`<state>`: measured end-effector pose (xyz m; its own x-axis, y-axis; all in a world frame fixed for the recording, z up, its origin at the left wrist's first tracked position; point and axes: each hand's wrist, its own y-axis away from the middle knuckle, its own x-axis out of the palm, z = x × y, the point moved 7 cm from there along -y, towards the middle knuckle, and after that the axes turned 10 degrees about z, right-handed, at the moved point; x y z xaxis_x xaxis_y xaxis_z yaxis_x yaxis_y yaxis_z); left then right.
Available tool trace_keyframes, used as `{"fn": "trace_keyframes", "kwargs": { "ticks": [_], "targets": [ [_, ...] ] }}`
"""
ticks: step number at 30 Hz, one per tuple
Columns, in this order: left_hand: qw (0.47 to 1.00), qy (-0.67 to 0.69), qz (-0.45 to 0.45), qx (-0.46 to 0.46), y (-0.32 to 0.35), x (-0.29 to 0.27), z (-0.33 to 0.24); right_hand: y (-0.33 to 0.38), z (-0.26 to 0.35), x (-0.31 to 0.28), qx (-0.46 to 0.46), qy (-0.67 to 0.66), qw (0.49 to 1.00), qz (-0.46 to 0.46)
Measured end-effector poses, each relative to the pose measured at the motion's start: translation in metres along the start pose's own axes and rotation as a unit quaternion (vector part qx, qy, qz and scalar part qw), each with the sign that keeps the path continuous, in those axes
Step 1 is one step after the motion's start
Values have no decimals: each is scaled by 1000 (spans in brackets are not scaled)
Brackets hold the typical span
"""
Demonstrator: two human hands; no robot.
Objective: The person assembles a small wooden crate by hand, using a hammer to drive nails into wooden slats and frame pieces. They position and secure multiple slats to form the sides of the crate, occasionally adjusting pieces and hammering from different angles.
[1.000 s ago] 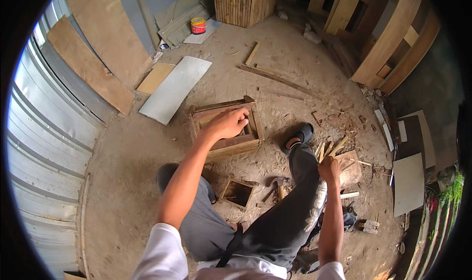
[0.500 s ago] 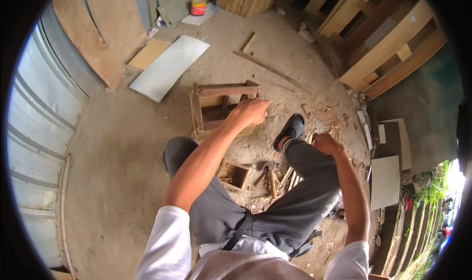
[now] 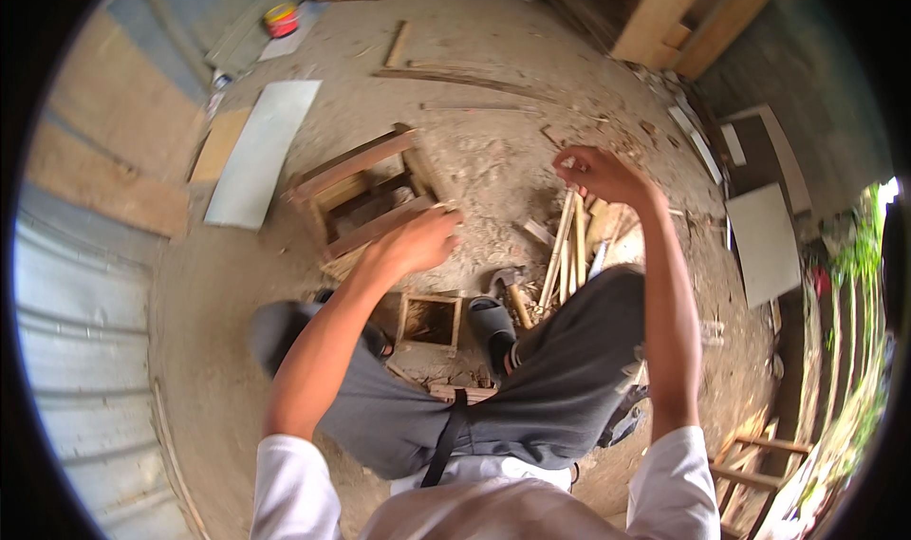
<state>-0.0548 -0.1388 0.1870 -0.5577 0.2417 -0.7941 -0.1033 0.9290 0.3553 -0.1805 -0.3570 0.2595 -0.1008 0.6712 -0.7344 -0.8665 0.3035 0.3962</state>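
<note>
Left hand (image 3: 416,243) partly hides wooden box (image 3: 355,164) | right hand (image 3: 605,174): grasp unclear

Left head-worn fisheye, close above lap (image 3: 531,417), facing down past hands (image 3: 415,243) onto floor (image 3: 218,379)

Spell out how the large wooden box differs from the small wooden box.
The large wooden box is wider than the small wooden box. The large wooden box has thick brown rails; the small wooden box has thinner, paler edges. In this view, the left hand overlaps the large wooden box, not the small wooden box. Both have openings facing up.
</note>
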Motion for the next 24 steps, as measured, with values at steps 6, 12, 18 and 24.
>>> {"fn": "trace_keyframes", "kwargs": {
  "ticks": [6,12,18,24],
  "targets": [
    [997,67,-23,18,-16,-8,-6,-34,-195,42,27,-122,972,-199],
    [994,97,-25,-46,-10,-19,-3,-40,-340,242,268,79,956,-92],
    [995,73,-18,-66,-20,-17,0,-38,-317,340,382,2,920,-89],
    [977,192,-72,-60,-21,-41,14,-38,-304,322,373,-7,893,-250]
  ]
}}
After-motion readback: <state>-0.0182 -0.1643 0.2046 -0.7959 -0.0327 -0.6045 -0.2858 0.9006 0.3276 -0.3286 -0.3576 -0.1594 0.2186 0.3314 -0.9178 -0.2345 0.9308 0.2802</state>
